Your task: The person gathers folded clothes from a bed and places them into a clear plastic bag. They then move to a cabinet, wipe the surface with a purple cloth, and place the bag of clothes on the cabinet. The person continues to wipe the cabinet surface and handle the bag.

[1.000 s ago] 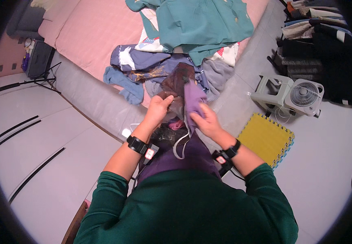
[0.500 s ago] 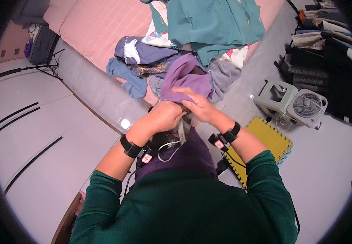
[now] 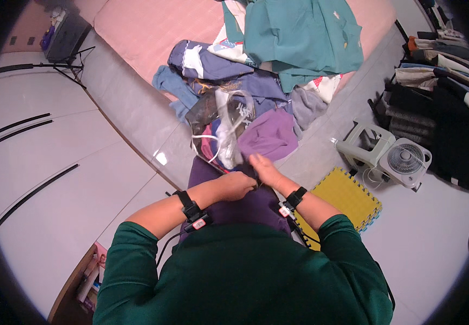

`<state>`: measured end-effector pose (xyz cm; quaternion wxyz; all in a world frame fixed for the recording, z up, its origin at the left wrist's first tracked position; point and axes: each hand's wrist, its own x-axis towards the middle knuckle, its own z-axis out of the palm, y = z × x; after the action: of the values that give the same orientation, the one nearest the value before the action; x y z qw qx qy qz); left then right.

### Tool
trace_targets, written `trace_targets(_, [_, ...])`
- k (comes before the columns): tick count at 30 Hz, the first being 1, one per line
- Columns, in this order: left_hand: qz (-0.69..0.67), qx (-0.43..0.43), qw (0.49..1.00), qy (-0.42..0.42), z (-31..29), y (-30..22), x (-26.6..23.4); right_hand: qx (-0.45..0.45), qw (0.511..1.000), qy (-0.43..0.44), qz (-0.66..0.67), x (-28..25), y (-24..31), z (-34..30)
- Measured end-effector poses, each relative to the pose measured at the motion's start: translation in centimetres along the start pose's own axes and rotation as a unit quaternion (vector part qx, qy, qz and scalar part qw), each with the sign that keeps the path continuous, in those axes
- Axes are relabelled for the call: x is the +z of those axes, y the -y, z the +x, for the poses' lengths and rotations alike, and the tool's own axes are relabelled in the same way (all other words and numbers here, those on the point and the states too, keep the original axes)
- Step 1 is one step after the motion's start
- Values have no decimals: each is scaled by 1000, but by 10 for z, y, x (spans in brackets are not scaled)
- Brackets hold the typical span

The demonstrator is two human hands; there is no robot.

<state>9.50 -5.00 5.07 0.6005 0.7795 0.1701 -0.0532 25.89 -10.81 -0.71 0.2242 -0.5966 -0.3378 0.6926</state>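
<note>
Home bedroom: pink-covered bed (image 3: 147, 27), dark bedside cabinet (image 3: 67, 40), row of clothes (image 3: 435, 103).

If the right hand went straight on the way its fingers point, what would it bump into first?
Probably the lower left edge of the purple cloth, with the see-through bag beyond it. How high the right hand is can't be judged, so it might pass over.

Crinkled clear bag (image 3: 225, 140) — rumpled purple cloth (image 3: 269, 135) beside it.

Front obstructed, right side open
Forward reach is blocked by the clear plastic bag (image 3: 227, 145) and crumpled purple cloth (image 3: 269, 135); passage is left toward the pale-grey plastic stool (image 3: 354, 151).
</note>
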Motion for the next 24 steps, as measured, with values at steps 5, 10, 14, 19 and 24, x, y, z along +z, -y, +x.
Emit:
trace_targets(5, [-40, -8, 996, 79, -22, 25, 17, -218, 922, 54, -317, 14, -13, 13])
trace_targets(10, [-259, -225, 939, 35, -39, 42, -3, -108, 919, -27, -379, -16, -64, 22])
trace_targets(14, [-198, -364, 866, -281, -34, 72, -18, -122, 961, -87, -232, -15, -78, 16])
trace_targets(19, [-236, -262, 883, -309, 12, 102, -16, -9, 994, -106, 16, 0, -29, 30])
trace_targets(24, [-368, -324, 854, -174, 31, 96, -6, -269, 925, -59, -262, 10, -3, 84])
